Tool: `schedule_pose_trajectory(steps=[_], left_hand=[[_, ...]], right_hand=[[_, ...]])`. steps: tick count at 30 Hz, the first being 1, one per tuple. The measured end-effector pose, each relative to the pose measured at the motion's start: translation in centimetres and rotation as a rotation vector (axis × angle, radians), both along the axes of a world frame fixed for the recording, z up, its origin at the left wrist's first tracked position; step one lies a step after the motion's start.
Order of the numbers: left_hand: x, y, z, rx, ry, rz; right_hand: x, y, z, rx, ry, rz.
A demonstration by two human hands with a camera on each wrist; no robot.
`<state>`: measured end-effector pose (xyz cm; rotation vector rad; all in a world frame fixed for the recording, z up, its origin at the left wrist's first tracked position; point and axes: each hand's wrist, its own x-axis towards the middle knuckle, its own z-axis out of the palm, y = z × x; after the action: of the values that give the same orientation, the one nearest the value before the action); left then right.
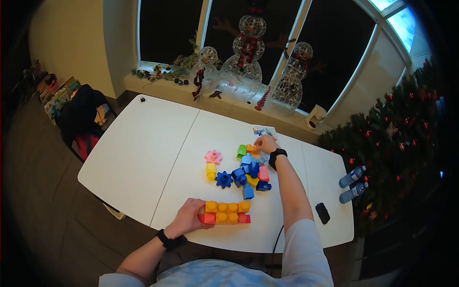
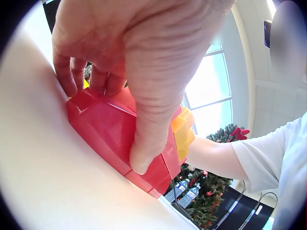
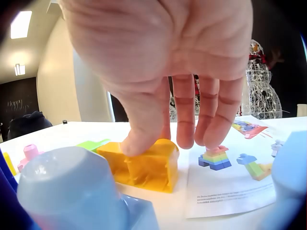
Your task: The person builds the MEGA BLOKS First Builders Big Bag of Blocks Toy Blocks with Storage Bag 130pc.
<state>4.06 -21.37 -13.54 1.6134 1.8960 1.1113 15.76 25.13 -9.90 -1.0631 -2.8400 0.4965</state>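
At the table's near edge my left hand (image 1: pixel 190 216) grips the left end of a built piece: orange bricks (image 1: pixel 227 207) on a red base (image 2: pixel 103 129). Its thumb lies along the red side, the other fingers over the far side. My right hand (image 1: pixel 266 143) reaches past the loose pile and pinches an orange toy building brick (image 3: pixel 144 167) lying on its side, thumb on top; the index fingertip is hidden behind it. A green brick (image 1: pixel 241 151) lies just left of that brick. Light blue bricks (image 3: pixel 72 187) stand close in front of the right hand.
Several blue, yellow and pink bricks lie mid-table, with a blue gear (image 1: pixel 224 179), a pink gear (image 1: pixel 213 157) and a yellow brick (image 1: pixel 211 171) to their left. A printed sheet (image 3: pixel 225 196) lies beyond. A phone (image 1: pixel 322 213) and two water bottles (image 1: pixel 353 193) are at right.
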Motion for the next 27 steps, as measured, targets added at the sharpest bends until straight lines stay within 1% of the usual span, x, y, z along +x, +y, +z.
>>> schedule_pose_trajectory(steps=[2,5,9,11,15,17,18,20,22,23,24,26,27], left_hand=[[0.1,-0.1,0.0,0.003,-0.009,-0.005],[0.1,0.0,0.3,-0.001,-0.007,-0.006],[0.0,0.0,-0.2,0.024,0.008,0.0],[0.1,0.0,-0.1,0.039,0.018,0.0],[0.1,0.0,-0.1,0.013,0.04,-0.002],[0.0,0.0,-0.2,0.008,0.042,0.001],[0.0,0.0,0.0,0.001,0.057,-0.005],[0.1,-0.1,0.1,-0.022,0.064,-0.007],[0.1,0.0,0.1,-0.031,0.052,-0.01],[0.1,0.0,0.1,-0.023,0.04,-0.011],[0.0,0.0,0.0,-0.029,0.039,-0.016],[0.1,0.0,-0.1,-0.022,0.051,0.002],[0.2,0.1,0.0,-0.026,0.049,-0.004]], right_hand=[[0.2,-0.2,0.6,-0.125,-0.021,0.024],[0.4,-0.7,0.6,-0.177,-0.002,0.071],[0.7,-1.4,0.7,-0.185,0.002,0.065],[0.8,-1.7,0.7,-0.206,0.027,0.025],[1.3,-2.8,1.3,-0.136,0.074,0.018],[1.9,-4.2,2.9,-0.035,0.283,-0.009],[2.2,-5.7,4.3,-0.024,0.356,-0.016],[2.8,-10.9,8.4,-0.142,0.527,0.018],[4.0,-17.0,11.2,-0.291,0.542,0.102],[4.8,-19.5,11.8,-0.159,0.496,0.236],[5.7,-22.4,12.7,-0.144,0.438,0.326],[6.9,-26.3,12.6,-0.169,0.412,0.421],[7.2,-27.5,12.2,-0.161,0.377,0.424]])
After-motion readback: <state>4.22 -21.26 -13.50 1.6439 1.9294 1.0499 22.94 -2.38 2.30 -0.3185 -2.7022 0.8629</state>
